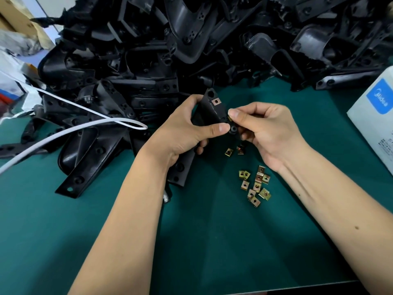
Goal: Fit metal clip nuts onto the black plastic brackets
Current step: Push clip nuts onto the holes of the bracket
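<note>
My left hand grips a black plastic bracket held upright above the green mat. One metal clip nut sits on the bracket's upper edge. My right hand pinches another clip nut between thumb and forefinger against the bracket's right edge; most of that nut is hidden by the fingers. Several loose brass-coloured clip nuts lie on the mat below my right hand, and two more lie just under the bracket.
A big heap of black brackets fills the back and left of the green mat. A white strap loops across the left side. A white and blue carton stands at the right edge.
</note>
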